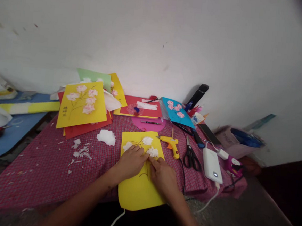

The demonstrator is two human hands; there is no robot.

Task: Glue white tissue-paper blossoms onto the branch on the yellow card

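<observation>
Yellow sheet (pixel 140 195) lies at the near edge of the cloth-covered bench (pixel 44 167), a white cable (pixel 113 223) trailing below it. Across its middle, the left hand (pixel 133 162) and right hand (pixel 164 178) meet, hiding part of the drawn branch; their fingers are bent and bunched together just below a white flower (pixel 152 152), and I cannot tell whether they grip anything. Two more white flowers sit higher on the sheet. To the left are paper scraps (pixel 81 152) and a torn white piece (pixel 106 137). Crowding the right side, a yellow glue gun (pixel 173 146) points its nozzle at the sheet's upper right corner, with black scissors (pixel 191 159) beside it and a white power bank (pixel 211 164) beyond those. Farther back, a pen (pixel 151 122) rests on a purple round (pixel 146 127), in front of red paper (pixel 126 106). A yellow card (pixel 82 104) with pink flowers tops the stack at left; a blue card (pixel 177 113) with pink flowers leans at right, near a paper cup (pixel 198 117) and a black cylinder (pixel 198 96). Behind everything rises a pale wall (pixel 156 40).
</observation>
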